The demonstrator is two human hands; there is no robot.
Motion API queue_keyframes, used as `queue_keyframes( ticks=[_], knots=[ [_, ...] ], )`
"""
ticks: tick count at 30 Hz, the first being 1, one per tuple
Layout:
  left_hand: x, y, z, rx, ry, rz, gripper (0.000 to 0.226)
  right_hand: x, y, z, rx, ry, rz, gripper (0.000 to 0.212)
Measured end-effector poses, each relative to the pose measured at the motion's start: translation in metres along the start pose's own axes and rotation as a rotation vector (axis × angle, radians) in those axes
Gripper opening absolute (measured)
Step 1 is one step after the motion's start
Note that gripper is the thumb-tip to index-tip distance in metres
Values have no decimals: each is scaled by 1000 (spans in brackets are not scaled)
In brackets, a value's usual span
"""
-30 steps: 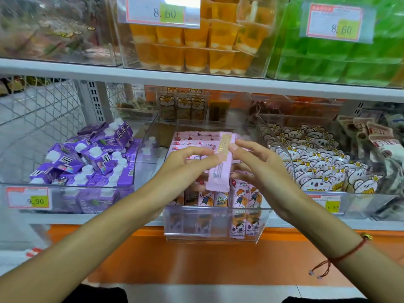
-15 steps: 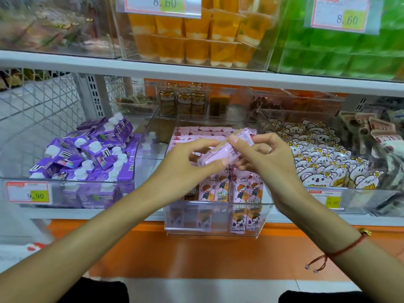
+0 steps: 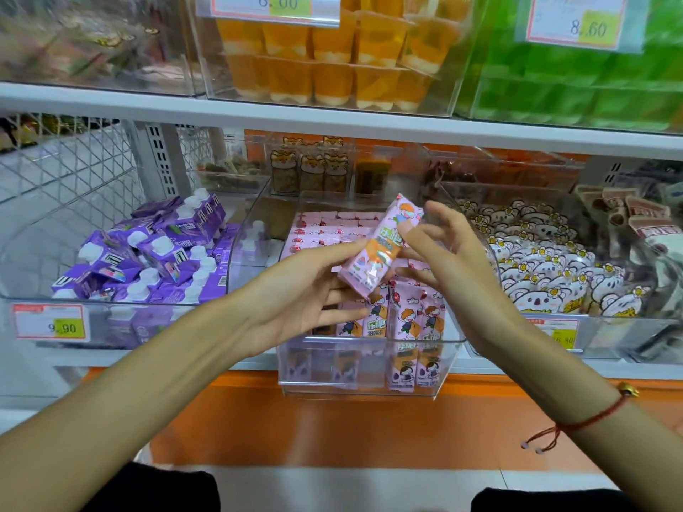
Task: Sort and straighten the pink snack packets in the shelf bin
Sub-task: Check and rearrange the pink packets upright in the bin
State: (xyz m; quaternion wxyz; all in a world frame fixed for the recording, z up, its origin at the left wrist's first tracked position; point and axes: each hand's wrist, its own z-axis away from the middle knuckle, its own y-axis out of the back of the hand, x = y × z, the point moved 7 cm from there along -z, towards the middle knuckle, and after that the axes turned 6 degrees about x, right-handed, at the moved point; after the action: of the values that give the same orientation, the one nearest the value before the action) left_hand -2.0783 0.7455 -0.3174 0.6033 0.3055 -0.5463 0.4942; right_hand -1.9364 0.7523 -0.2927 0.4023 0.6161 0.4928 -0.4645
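Left-hand (image 3: 295,290) grip on tilted pink packet (image 3: 377,249) above bin (image 3: 369,386)

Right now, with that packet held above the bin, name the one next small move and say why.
Probably turn the packet upright and lower it into the front row of the bin. It sits tilted, printed face up, held by the left hand, while the right hand is spread open beside it. The front packets stand upright facing out, so matching them looks like the tidy step.
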Motion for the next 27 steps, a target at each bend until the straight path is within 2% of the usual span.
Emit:
queue_keyframes(
  ticks=[2,5,12,15,17,20,23,27],
  knots=[
    [3,1,-4,-11,-61,-57,38,-4,-4,0,-105,41,-16,55],
    [10,9,-12,43,-200,-198,35,-18,-9,7,-229,224,43,51],
    [10,11,-12,47,-346,-368,35,-23,-10,10,-242,343,52,51],
    [19,17,-3,154,-521,-662,34,-30,3,4,-140,392,52,54],
    [22,20,0,230,-610,-1000,41,-34,14,-1,-61,409,103,51],
    [13,15,-2,199,-629,-1402,48,-29,16,-6,-51,332,237,36],
    [7,12,-10,176,-626,-1519,48,-15,8,-4,-100,240,352,34],
    [9,8,-17,166,-687,-1627,44,-6,-4,3,-167,215,482,36]
  ],
)
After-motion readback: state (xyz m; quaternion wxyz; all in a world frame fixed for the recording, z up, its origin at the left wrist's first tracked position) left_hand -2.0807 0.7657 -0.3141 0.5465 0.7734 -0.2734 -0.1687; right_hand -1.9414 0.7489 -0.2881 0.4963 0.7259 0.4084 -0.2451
